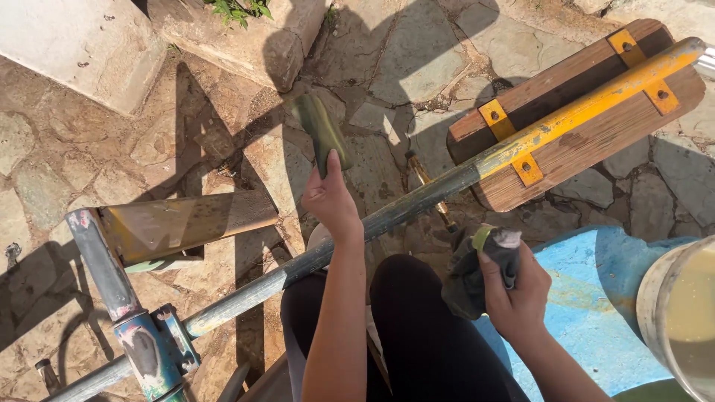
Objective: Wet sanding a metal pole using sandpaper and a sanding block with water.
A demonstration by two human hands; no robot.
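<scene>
Green sanding block (322, 132) in left hand (330, 201) hangs above bare paving.

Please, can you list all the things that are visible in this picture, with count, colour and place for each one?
pipe: 1, grey with a yellow end, slanting across the middle
board: 1, brown wood with yellow brackets, upper right, under the pipe's yellow end
frame: 1, grey, blue and yellow metal, lower left
plank: 1, yellowish brown, left, on the frame
bucket: 1, pale with yellowish liquid, right edge
blue sheet: 1, blue, lower right on the ground
stone block: 1, pale, top, with a green plant
paving: brown and grey stone, all around
left hand: holds a green roll
right hand: holds a dark rag
</scene>
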